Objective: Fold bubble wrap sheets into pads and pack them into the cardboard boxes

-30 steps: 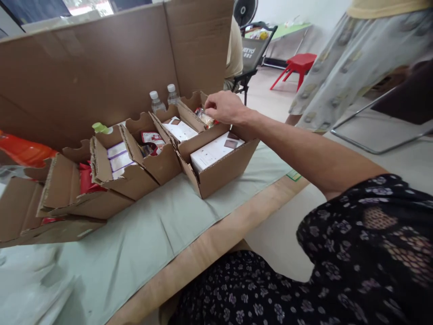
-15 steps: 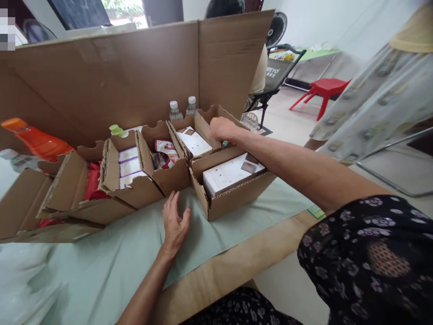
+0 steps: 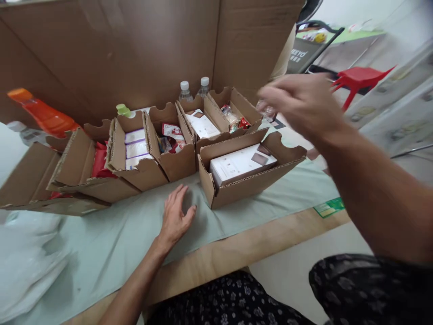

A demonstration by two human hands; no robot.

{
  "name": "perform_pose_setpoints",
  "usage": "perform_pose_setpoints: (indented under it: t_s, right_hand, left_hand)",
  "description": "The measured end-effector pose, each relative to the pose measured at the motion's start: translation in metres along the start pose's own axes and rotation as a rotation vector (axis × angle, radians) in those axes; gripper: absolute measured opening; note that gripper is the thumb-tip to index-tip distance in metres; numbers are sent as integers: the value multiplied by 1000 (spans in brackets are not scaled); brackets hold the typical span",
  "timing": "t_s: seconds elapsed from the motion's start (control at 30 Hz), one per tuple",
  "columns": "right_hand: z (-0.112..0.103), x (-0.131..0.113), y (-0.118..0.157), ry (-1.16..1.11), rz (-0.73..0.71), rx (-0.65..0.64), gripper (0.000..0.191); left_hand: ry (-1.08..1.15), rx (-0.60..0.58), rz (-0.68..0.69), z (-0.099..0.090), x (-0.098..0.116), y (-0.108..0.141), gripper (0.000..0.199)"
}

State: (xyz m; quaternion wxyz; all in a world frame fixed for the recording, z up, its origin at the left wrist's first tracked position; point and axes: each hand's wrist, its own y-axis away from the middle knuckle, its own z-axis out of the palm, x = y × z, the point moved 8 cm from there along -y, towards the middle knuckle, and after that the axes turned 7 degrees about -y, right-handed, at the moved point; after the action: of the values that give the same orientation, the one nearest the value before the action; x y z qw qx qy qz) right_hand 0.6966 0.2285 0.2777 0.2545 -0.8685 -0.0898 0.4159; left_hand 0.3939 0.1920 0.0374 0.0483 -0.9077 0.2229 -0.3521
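Cloth-covered surface (image 3: 125,239), open cardboard boxes (image 3: 179,162) in a row

Bare wood (image 3: 237,250) along the surface's near edge. Brown panel (image 3: 152,49) upright behind the row. Front box (image 3: 253,187) just ahead of the row, toward the surface's right edge. End box (image 3: 244,106) closes the row at right. White carton (image 3: 233,169) lies in front box. Right hand (image 3: 301,97) raised beyond end box, blurred; grip half-curled, cannot tell whether it grasps anything. Left hand (image 3: 176,214) palm down between row and near edge, left of front box; grip released, fingers loosely spread. Small packets (image 3: 232,115) inside end box.
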Motion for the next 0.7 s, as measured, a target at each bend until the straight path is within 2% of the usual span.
perform_pose_setpoints:
  t_s: [0.07,0.1,0.17,0.2,0.27,0.3,0.37,0.5,0.6,0.7]
  right_hand:
    - [-56,5,71,114,146,367,23]
    - [-70,16,105,124,211,456,23]
    - [-72,51,153,78,292,461,18]
    - [-57,77,166,24,360,349,18]
    - [-17,126,182,-96,508,142,40]
    - [3,145,187,-158,564,81,49]
    - [33,163,190,-233,607,54,58]
    - [63,153,192,-240,561,67,56]
    - [71,146,194,-229,536,58,54]
    - [73,147,196,-227,553,75,56]
  left_hand:
    - [51,-71,16,6,8,14,65]
    - [82,-108,31,13,15,19,72]
    - [145,-166,55,30,27,24,85]
    - [174,-181,56,39,33,23,90]
    - [218,-171,41,52,39,16,93]
    - [233,-152,30,55,40,11,91]
    - [250,-107,-1,55,39,2,80]
    - [236,-1,-87,41,24,-7,60]
    - [220,58,-103,33,17,-7,56]
    - [214,58,-102,32,17,-4,56]
